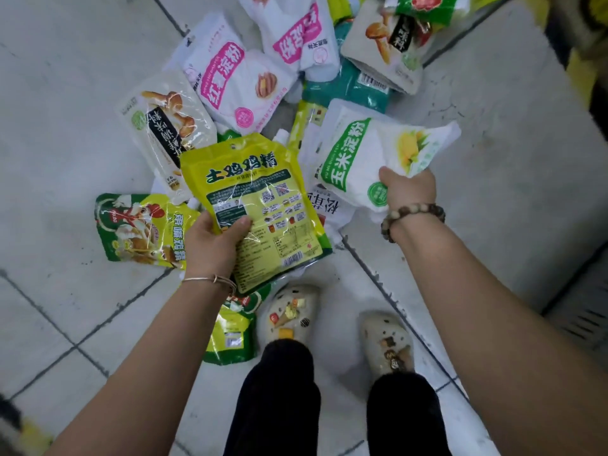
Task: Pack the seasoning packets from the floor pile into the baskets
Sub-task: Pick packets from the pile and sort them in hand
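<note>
1. The left hand point(215, 240) grips the yellow packet point(256, 205) by its near-left edge, thumb curled over the printed face. The packet is lifted above the pile and tilted, its far edge pointing away.
2. The right hand point(409, 189) clutches the white packet with a green label point(362, 153) at its near-right corner. The free far-right corner sticks out over bare floor.
3. The other packets lie in a pile point(348, 87) on the tiled floor point(65, 93), running from between the hands to the far edge of view.
4. On the pile's left edge lie a green-and-yellow chicken packet point(138, 230) and a cream mushroom packet point(164, 126). Beyond them are two white packets with pink labels point(230, 83), overlapping each other.
5. One green packet point(230, 334) lies apart on the near side, just beside the left shoe point(289, 311) and partly under the yellow packet's near corner.
6. The right shoe point(388, 343) stands on bare tile, clear of the pile.
7. Left of the pile the tiles are open out to the frame edge. To the right there is an open strip, bounded by a dark edge point(572, 278) at near right.
8. I cannot pick out any basket.
</note>
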A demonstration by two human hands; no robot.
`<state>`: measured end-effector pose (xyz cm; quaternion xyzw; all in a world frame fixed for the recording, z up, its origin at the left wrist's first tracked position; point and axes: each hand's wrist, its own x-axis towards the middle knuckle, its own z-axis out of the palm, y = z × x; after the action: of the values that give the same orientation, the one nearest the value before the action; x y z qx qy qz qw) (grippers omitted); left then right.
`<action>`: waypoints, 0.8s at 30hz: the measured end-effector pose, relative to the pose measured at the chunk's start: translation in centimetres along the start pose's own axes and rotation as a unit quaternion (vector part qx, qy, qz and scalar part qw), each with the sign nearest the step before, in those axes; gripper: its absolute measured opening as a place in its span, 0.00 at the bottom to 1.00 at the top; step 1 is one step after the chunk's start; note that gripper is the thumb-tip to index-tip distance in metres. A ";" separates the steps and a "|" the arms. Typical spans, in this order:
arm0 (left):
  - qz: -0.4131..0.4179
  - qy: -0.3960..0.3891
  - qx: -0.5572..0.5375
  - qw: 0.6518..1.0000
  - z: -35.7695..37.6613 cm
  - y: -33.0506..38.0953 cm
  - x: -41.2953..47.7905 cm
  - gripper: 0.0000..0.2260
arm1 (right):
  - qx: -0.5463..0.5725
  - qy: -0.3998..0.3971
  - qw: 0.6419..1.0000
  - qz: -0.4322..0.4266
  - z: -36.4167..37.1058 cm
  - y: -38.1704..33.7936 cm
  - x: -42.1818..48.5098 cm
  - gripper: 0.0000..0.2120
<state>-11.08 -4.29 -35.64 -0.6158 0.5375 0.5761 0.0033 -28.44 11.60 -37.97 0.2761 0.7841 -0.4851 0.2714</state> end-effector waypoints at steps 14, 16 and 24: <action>0.135 -0.145 0.140 0.970 6.6 7.0 -17.1 0.07 | 0.275 0.058 0.956 0.083 -24.4 2.0 -11.9 0.09; 0.152 -0.167 0.159 0.961 7.9 7.8 -20.1 0.08 | 0.313 0.070 0.943 0.085 -27.7 1.7 -13.9 0.09; 0.191 -0.267 0.190 0.925 14.9 9.8 -32.7 0.09 | 0.363 0.153 0.919 0.028 -41.7 0.6 -20.7 0.07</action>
<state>-20.18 22.37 -11.33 -0.3125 0.7237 0.5960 0.1531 -20.09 46.29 -8.09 0.4484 0.5782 -0.6803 0.0428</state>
